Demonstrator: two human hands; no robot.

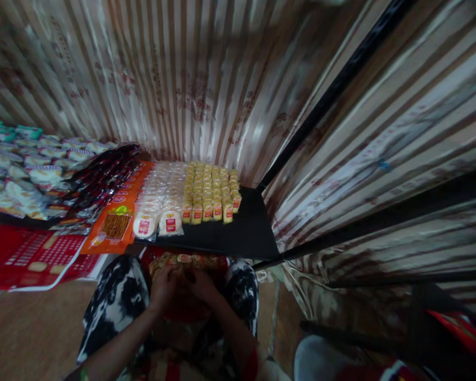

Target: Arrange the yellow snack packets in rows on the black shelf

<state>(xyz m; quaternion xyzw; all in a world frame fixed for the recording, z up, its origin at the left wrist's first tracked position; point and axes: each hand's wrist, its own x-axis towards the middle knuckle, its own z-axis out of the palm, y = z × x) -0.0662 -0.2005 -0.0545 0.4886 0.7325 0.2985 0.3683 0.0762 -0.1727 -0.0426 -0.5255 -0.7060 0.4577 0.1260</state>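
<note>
Low black shelf [246,233], top surface, right end bare; yellow packets [212,193] with red labels standing upright in close rows at centre; just beside them on the left, round white packets [161,201] in clear wrap, laid in overlapping rows; next, an orange packet [117,225] lying flat at the front edge; further left, dark glossy packets [99,182] overlapping; at far left, pale packets [24,180], blurred; a red printed sheet [27,256] hangs over the front edge above the brown floor [31,323].
</note>
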